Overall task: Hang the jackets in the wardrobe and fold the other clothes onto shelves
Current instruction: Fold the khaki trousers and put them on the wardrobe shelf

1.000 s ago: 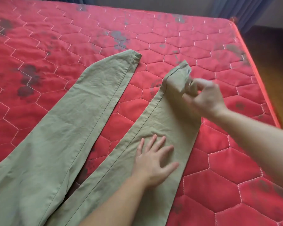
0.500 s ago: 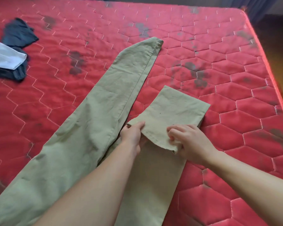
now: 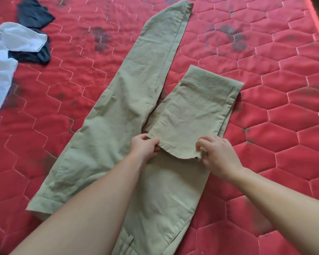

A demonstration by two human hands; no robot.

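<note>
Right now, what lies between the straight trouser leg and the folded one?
In the head view, only a narrow wedge of bare red mattress separates the straight leg from the folded leg.

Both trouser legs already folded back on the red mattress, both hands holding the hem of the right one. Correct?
Not quite. The head view shows only one leg folded back; the other leg lies stretched out. Left hand and right hand do hold the folded leg's hem on the mattress.

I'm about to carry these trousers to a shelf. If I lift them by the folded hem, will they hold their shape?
Probably not. The trousers look floppy: the hem sags between the left hand and right hand. The fold seems loose and would likely fall open. The unfolded leg would probably dangle.
</note>
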